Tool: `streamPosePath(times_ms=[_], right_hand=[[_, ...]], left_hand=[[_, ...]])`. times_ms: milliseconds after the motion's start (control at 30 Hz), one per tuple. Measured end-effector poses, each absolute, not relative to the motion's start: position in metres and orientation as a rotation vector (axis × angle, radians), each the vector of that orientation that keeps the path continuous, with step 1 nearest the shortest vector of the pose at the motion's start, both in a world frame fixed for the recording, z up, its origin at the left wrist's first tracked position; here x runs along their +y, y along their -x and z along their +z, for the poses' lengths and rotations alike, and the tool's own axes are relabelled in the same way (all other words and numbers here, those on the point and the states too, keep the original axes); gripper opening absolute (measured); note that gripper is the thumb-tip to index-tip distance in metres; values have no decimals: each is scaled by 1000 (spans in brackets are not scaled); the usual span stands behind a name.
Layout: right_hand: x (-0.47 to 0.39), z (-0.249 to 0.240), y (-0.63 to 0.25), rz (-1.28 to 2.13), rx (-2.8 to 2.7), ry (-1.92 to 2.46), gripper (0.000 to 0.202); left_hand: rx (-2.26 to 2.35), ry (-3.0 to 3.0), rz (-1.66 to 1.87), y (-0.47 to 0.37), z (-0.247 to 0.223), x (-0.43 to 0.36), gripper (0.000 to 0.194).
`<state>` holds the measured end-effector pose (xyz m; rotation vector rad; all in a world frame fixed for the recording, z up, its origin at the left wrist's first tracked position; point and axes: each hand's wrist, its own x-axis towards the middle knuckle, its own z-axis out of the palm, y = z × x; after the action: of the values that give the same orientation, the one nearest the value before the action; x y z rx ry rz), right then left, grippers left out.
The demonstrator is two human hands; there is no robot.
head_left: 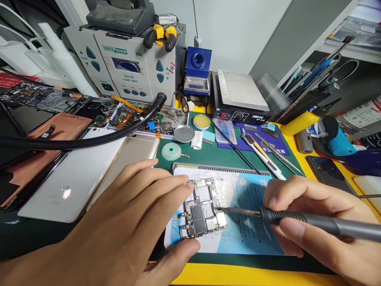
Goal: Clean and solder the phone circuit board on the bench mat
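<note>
Head view: left hand point(133, 222) is spread flat, fingers and thumb pinning the board point(202, 212) by its left edge and lower corner onto the blue pad point(250, 222). It pins only and does not lift. Right hand point(315, 222) is closed in a pen grip round the iron point(312, 220), shaft low, tip touching the board's right edge at mid-height.

To do this well, I'd judge: keep the tip on the one joint only, since the shields and chips sit packed right beside it. Keep the left fingertips on the far edge, away from the tip. Rest the right wrist on the mat point(238, 157) so the tip doesn't skate. The board is small and light, so any sideways push could slide it unless it stays pinned.

Bench: green mat over a yellow top, crowded. Tweezers point(268, 153) and a brush point(258, 149) lie behind the pad, with a tape roll point(171, 151) just left of them. A hot-air station point(127, 67) stands at the back, its black hose point(89, 139) running across phone backs point(71, 182) on the left. A blue iron stand point(197, 73) and a hotplate point(241, 93) sit mid-back. Tools and bottles are on the right, near a grey wall.
</note>
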<state>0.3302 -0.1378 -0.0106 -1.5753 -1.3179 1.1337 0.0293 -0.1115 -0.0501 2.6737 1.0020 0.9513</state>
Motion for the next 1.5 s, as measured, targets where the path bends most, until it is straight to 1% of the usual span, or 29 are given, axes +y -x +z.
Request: streamPosePath(times_ms=[100, 267, 467, 533, 633, 667, 833, 967, 1000, 1067, 1167, 1200, 1300, 1367, 1433, 1500], right_hand=[[-128, -6, -317, 1082, -1333, 1584, 46], [-136, -1, -311, 1086, -1303, 1574, 46], [-155, 2, -315, 1177, -889, 1696, 46], [-155, -1, -322, 1176, -909, 1686, 42], [-151, -8, -332, 1267, -1082, 1612, 32], [-150, -9, -333, 1267, -1086, 1607, 32], [-146, -1, -316, 1106, -888, 1682, 48], [-142, 5, -310, 1181, -824, 1639, 48], [-141, 5, -311, 1220, -846, 1631, 46], [-141, 3, -315, 1255, -1000, 1589, 36], [-141, -1, -316, 1120, -1337, 1490, 12], [-140, -2, -315, 1038, -1442, 1463, 13], [-137, -5, -308, 756, -1714, 1398, 26], [-135, -8, -304, 623, -1840, 1296, 30], [-135, -12, -303, 587, -1880, 1212, 32], [-136, -14, -305, 628, -1912, 1161, 34]], left_hand=[[998, -2680, 960, -30, -50, -111, 48], [1058, -2656, 970, -29, -52, -114, 51], [1065, -2634, 993, -29, -56, -112, 50], [1074, -2634, 996, -29, -56, -111, 49], [1068, -2646, 1000, -29, -55, -111, 49], [1057, -2654, 1004, -29, -55, -112, 50], [1112, -2600, 1037, -30, -55, -112, 49], [1062, -2638, 1083, -31, -55, -109, 44], [1036, -2657, 1091, -32, -55, -109, 43], [1012, -2680, 1095, -31, -54, -108, 43], [1029, -2679, 1089, -31, -54, -107, 43], [1036, -2672, 1092, -32, -54, -107, 42], [1030, -2670, 1128, -33, -55, -106, 38], [1022, -2683, 1157, -34, -56, -105, 38], [1025, -2692, 1170, -34, -58, -105, 41], [1032, -2691, 1138, -34, -62, -106, 47]])
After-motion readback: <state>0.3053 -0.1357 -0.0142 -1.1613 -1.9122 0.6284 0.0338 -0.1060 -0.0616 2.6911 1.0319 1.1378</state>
